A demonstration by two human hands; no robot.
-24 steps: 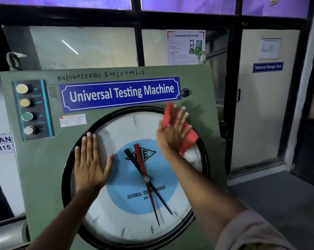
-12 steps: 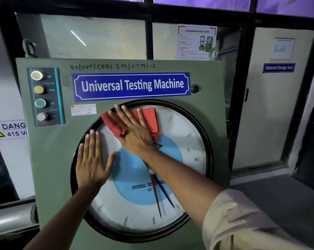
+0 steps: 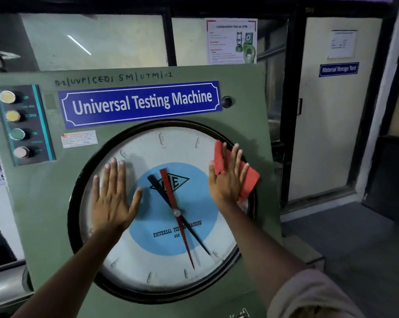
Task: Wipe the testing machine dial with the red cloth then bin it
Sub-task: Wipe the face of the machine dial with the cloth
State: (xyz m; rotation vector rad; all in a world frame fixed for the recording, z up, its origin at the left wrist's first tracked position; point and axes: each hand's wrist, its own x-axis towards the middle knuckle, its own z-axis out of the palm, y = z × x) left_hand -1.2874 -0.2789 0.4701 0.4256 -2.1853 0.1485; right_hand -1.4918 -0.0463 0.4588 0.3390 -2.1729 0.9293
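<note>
The big round dial (image 3: 148,260) with a white face, blue centre and red and black needles fills the front of the green testing machine (image 3: 45,203). My right hand (image 3: 226,177) lies flat with spread fingers on the red cloth (image 3: 251,177), pressing it against the dial's upper right rim. My left hand (image 3: 112,196) rests flat and empty on the left part of the dial face, fingers apart. No bin is in view.
A blue "Universal Testing Machine" nameplate (image 3: 141,102) sits above the dial. A button panel (image 3: 19,125) is at the machine's upper left. A cream door (image 3: 331,111) with a storage sign stands to the right, with dark floor (image 3: 354,237) below it.
My right hand swept the red cloth from the dial's upper right to its top left and back to the upper right rim. My left hand stayed flat on the dial.
</note>
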